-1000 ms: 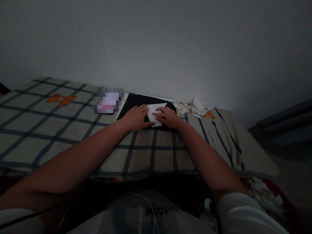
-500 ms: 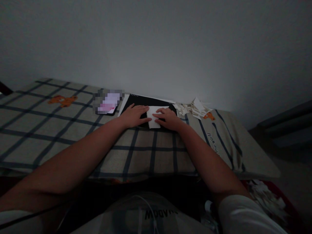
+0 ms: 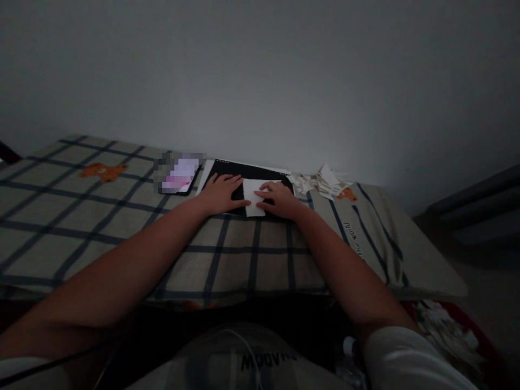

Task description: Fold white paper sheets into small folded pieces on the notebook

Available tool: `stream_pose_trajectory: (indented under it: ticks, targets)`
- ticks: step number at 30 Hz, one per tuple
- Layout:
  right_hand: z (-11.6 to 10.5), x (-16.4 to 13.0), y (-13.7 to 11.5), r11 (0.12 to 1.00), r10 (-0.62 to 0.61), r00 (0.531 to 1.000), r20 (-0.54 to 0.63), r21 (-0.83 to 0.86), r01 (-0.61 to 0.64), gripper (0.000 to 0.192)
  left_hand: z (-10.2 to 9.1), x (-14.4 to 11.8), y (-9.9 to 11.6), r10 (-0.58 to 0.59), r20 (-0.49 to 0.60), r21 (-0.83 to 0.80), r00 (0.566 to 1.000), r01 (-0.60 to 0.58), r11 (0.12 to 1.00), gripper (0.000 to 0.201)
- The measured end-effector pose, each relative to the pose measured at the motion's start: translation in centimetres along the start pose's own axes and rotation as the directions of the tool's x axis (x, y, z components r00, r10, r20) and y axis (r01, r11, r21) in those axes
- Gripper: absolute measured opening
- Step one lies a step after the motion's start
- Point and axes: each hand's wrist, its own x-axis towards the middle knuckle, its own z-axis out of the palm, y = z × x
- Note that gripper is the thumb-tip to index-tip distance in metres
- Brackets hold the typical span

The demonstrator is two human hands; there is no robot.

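A small white piece of paper [image 3: 253, 207] lies on a flat black sheet or board [image 3: 247, 170] with a white border. My left hand [image 3: 221, 194] rests flat on the black surface, fingers spread, with its thumb reaching the paper's left edge. On the paper's right part lies my right hand [image 3: 280, 199], its fingers stretched out and apart, pressing from above. Part of the paper is hidden beneath the right hand. Neither hand is closed around anything.
A phone with a lit, blurred screen [image 3: 181, 174] lies left of the black board. White paper scraps [image 3: 323, 181] are heaped to its right. A checked cloth [image 3: 235, 254] covers the table against the wall. Below right stands a red container [image 3: 487, 338] with more scraps.
The left hand has shifted slightly left, and its fingers no longer overlap the paper's upper left corner as much. The right hand stays on the paper almost unmoved.
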Motion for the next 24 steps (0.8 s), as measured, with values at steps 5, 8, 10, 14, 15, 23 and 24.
stream_pose_trajectory:
  ticks: [5,8,10,14,15,23,24]
  targets:
    - [-0.3,-0.03,-0.19,1.0,0.0,1.0,0.005,0.016,0.0,0.045,-0.42,-0.21,0.18,0.058,-0.029,0.018,0.998,-0.058,0.998,0.07]
    - [-0.44,-0.02,-0.28,1.0,-0.011,1.0,0.004,0.021,0.011,0.043,-0.44,-0.32,0.19,0.062,-0.019,0.015,0.998,-0.062,0.998,0.069]
    - [-0.49,0.0,-0.31,1.0,-0.017,1.0,-0.002,0.022,0.017,0.042,-0.36,-0.36,0.14,0.065,-0.013,0.016,0.998,-0.065,0.998,0.069]
    - [-0.53,0.07,-0.32,0.999,-0.026,1.0,-0.008,0.022,0.026,0.04,-0.22,-0.37,0.09,0.045,-0.01,0.024,0.999,-0.045,0.999,0.069]
    - [-0.53,0.09,-0.31,0.999,-0.028,1.0,-0.008,0.023,0.029,0.04,-0.22,-0.37,0.11,0.036,-0.006,0.025,0.999,-0.036,0.999,0.069]
    - [-0.39,0.11,-0.21,0.999,-0.017,1.0,-0.013,0.043,0.018,0.04,-0.47,-0.38,0.33,-0.001,0.029,0.014,1.0,0.001,1.0,0.072]
    - [-0.38,0.09,-0.2,0.999,-0.013,1.0,-0.013,0.047,0.014,0.04,-0.49,-0.35,0.34,-0.008,0.03,0.015,1.0,0.007,1.0,0.073]
